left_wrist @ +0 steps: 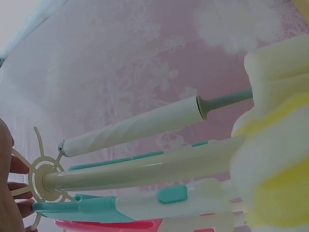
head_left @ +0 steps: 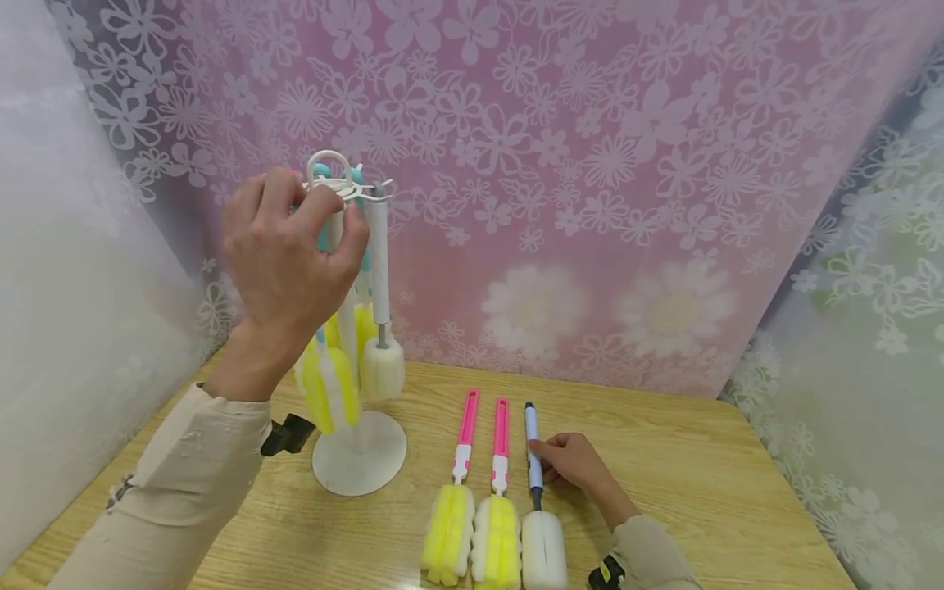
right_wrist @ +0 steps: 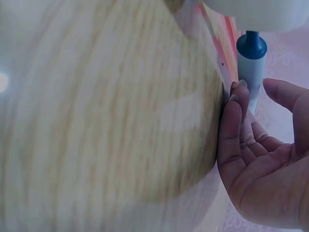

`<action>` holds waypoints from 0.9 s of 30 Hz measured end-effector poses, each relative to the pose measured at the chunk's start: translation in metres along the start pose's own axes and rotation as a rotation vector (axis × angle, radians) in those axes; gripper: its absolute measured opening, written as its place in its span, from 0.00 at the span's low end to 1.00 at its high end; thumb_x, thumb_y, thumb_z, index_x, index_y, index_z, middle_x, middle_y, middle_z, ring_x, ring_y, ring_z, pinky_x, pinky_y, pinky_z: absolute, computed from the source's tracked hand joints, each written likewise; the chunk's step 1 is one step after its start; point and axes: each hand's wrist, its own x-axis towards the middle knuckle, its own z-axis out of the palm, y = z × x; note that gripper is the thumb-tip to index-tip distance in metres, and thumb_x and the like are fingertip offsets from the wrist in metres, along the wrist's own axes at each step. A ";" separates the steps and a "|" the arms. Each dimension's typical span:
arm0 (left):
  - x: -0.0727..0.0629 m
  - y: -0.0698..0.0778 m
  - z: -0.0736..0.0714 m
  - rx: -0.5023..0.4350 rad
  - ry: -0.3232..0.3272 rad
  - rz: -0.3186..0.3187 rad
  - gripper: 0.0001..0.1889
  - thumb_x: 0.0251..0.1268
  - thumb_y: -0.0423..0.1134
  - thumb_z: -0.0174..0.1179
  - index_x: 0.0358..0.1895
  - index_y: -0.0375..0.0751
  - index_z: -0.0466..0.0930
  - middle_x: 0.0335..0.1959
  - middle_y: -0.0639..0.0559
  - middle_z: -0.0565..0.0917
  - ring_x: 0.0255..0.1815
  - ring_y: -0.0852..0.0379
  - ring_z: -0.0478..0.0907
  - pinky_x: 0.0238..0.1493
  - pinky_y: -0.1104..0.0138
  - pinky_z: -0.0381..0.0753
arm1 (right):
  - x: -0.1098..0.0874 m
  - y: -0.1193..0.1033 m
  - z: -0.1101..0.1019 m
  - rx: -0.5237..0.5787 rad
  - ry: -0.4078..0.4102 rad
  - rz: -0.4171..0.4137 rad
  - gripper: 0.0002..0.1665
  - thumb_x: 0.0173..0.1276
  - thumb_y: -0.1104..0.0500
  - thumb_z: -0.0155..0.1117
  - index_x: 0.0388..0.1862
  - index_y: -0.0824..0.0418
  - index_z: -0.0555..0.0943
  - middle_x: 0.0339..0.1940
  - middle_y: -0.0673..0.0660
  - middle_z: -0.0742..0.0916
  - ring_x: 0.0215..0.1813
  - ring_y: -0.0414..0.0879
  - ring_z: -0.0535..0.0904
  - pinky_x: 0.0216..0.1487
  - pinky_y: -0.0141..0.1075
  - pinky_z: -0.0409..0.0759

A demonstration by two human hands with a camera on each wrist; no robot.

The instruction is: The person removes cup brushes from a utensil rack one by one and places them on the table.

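- Blue-handled brush (head_left: pixel 536 479), one: lying on the counter (head_left: pixel 686 483), just right of two pink-handled brushes (head_left: pixel 501 430); probably light, shaft stiff.
- Sponge head (head_left: pixel 544 549): white, soft by its look; I judge the handle the better hold, smooth, perhaps slippery.
- My right fingers (right_wrist: pixel 230 128): curled about that handle; firmness of pinch, cannot tell.
- My left fingers (head_left: pixel 313 210): gripping the hooked top of the stand (head_left: pixel 359 471).
- Obscured: hanging brushes (head_left: pixel 335 392), partly behind my left fingers and wrist; sponge tip, cut off below in the head view.
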 end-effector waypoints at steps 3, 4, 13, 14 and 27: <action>0.000 -0.001 -0.002 0.007 -0.023 -0.002 0.17 0.62 0.45 0.49 0.27 0.35 0.79 0.27 0.41 0.71 0.34 0.40 0.70 0.42 0.48 0.67 | -0.001 0.001 -0.002 0.016 0.007 0.004 0.19 0.67 0.50 0.62 0.31 0.67 0.81 0.21 0.56 0.83 0.22 0.45 0.79 0.26 0.36 0.79; 0.000 -0.001 -0.003 0.006 -0.030 -0.010 0.17 0.62 0.45 0.48 0.27 0.35 0.79 0.28 0.40 0.72 0.34 0.40 0.70 0.43 0.48 0.68 | -0.001 0.002 -0.003 0.021 0.011 0.005 0.19 0.67 0.50 0.61 0.31 0.67 0.81 0.22 0.56 0.83 0.22 0.45 0.79 0.26 0.36 0.79; 0.001 -0.001 -0.009 0.023 -0.078 -0.044 0.16 0.62 0.44 0.49 0.33 0.37 0.82 0.32 0.40 0.77 0.39 0.39 0.74 0.49 0.48 0.69 | -0.003 0.006 -0.016 0.060 0.066 -0.001 0.21 0.69 0.50 0.58 0.34 0.68 0.81 0.25 0.57 0.85 0.25 0.47 0.79 0.27 0.37 0.79; 0.001 -0.001 -0.009 0.026 -0.079 -0.042 0.16 0.62 0.44 0.49 0.34 0.38 0.82 0.32 0.40 0.77 0.38 0.39 0.74 0.49 0.48 0.69 | -0.003 0.005 -0.017 0.068 0.067 -0.006 0.21 0.70 0.50 0.58 0.35 0.69 0.81 0.25 0.57 0.85 0.25 0.47 0.79 0.27 0.37 0.79; 0.005 -0.004 -0.017 0.066 -0.114 -0.019 0.19 0.61 0.43 0.43 0.31 0.33 0.82 0.30 0.39 0.78 0.39 0.38 0.74 0.43 0.47 0.70 | -0.009 -0.015 -0.033 0.108 0.093 -0.094 0.23 0.72 0.48 0.55 0.42 0.69 0.80 0.32 0.62 0.84 0.32 0.54 0.80 0.32 0.42 0.78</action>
